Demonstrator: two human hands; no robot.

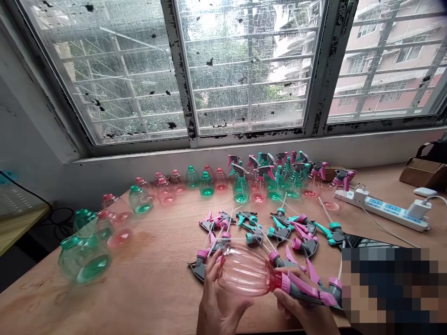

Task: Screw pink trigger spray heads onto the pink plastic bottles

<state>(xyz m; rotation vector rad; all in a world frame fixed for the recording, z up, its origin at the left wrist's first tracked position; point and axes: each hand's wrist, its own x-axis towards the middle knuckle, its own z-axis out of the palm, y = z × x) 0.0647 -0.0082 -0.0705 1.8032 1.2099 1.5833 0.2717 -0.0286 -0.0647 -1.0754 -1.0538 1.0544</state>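
Observation:
A clear pink spray bottle lies sideways above the table, its base to the left. Around its base curls my left hand, with the thumb low and apart from the bottle wall. At the neck sits a pink and grey trigger spray head. My right hand grips it near the pink collar, and its fingers are partly hidden behind the head. Beyond the hands, several loose spray heads in pink-grey and teal-grey lie scattered with their thin tubes.
Bottles without heads, green and pink, line the left and back. Bottles with heads stand together at the back. A white power strip lies right, near a brown box. A pixelated area covers the lower right.

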